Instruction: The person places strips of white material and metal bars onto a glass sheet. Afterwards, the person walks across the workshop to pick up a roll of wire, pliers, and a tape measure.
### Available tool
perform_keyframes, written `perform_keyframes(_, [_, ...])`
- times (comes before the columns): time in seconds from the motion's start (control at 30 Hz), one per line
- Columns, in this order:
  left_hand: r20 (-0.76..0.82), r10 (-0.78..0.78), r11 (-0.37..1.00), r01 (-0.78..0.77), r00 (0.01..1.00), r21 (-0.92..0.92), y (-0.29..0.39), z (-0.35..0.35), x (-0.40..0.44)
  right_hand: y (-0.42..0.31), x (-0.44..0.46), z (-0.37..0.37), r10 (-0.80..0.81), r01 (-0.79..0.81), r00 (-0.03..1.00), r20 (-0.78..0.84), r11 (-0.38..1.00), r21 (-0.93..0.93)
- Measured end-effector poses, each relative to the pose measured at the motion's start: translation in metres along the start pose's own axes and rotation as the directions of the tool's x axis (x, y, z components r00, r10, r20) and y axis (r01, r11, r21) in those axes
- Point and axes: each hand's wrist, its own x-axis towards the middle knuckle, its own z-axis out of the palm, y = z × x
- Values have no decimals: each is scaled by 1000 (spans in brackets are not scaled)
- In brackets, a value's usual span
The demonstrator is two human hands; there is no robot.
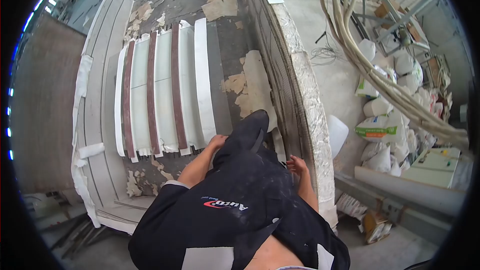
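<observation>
My left hand [218,141] is against the side of my raised dark trouser leg [245,135], its fingers mostly hidden. Nearest to it lies a row of pale glass-like sheets [165,80], crossed lengthwise by brown strips [151,95] and edged by white strips [202,80]. My right hand [298,164] hangs on the other side of my leg, beside the inner face of the thick side wall. Its fingers are loosely bent and apart, with nothing visible in them.
The dark bed floor [220,35] has peeling beige patches. A foil-like covered side wall [305,85] runs along the right, a pale panelled wall [97,80] along the left. Thick cables [360,65] hang at right, above filled sacks [382,127] and a white container [337,135].
</observation>
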Motion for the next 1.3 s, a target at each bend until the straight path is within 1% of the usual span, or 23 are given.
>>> perform_keyframes(0.07, [68,54,989,-63,996,133,-18,8,15,-27,3,8,-21,21,1000,6,997,-71])
perform_keyframes(0.2, [103,55,988,-69,993,137,-41,19,46,-95,16,32,-96,109,992,75,978,-180])
perform_keyframes(0.3, [68,7,993,-15,998,118,-31,14,66,-155,21,59,-132,173,976,175,954,-247])
perform_keyframes(0.33, [35,55,996,-57,998,72,-20,5,65,-178,17,73,-143,193,970,195,945,-266])
perform_keyframes(0.43, [55,0,998,3,998,-60,-29,10,122,-250,36,109,-129,253,942,311,880,-402])
perform_keyframes(0.47, [92,-40,998,43,995,-36,-22,2,135,-271,53,118,-242,405,907,344,725,-557])
perform_keyframes(0.53, [18,-200,980,200,980,12,2,-22,154,-317,87,138,-506,556,782,365,300,-775])
perform_keyframes(0.57, [11,-203,979,203,979,-10,4,-28,172,-346,99,152,-537,542,772,341,274,-795])
perform_keyframes(0.63, [-133,-295,955,290,946,-58,3,-53,212,-401,138,173,-504,527,803,317,355,-772])
perform_keyframes(0.67, [-128,-303,952,296,944,-70,17,-83,225,-433,145,189,-443,489,850,284,467,-737])
perform_keyframes(0.7, [-32,-464,838,426,885,-341,37,-121,227,-466,152,204,-383,450,881,276,504,-738])
perform_keyframes(0.73, [108,-580,633,530,807,-564,52,-151,231,-499,155,217,-319,404,910,265,540,-738])
perform_keyframes(0.77, [125,-593,590,535,795,-605,56,-178,248,-531,164,225,-283,394,916,283,518,-759])
perform_keyframes(0.83, [7,-601,659,501,799,-562,70,-239,276,-594,190,238,-330,450,886,325,451,-770])
perform_keyframes(0.87, [-78,-568,705,435,819,-561,62,-254,300,-624,202,240,-381,489,865,327,495,-719])
perform_keyframes(0.9, [-90,-558,731,437,825,-524,72,-288,311,-652,210,248,-431,525,844,320,536,-661])
perform_keyframes(1.0, [-196,-521,729,314,831,-608,82,-355,367,-734,181,289,-540,571,799,265,542,-617])
perform_keyframes(1.07, [-232,-531,702,269,815,-660,108,-401,387,-768,169,311,-511,546,817,266,540,-641])
perform_keyframes(1.13, [-227,-524,591,159,821,-791,139,-441,402,-798,173,329,-475,516,838,270,527,-675])
perform_keyframes(1.17, [-221,-536,577,162,815,-801,155,-454,410,-808,179,337,-501,530,813,296,427,-733])
perform_keyframes(1.2, [-190,-503,500,105,843,-859,170,-465,417,-818,187,344,-521,537,788,328,322,-780])
perform_keyframes(1.23, [-165,-470,415,52,867,-908,182,-471,425,-829,196,351,-505,535,805,312,389,-750])
perform_keyframes(1.3, [11,-362,268,116,932,-956,187,-468,455,-852,218,362,-473,530,816,331,386,-755])
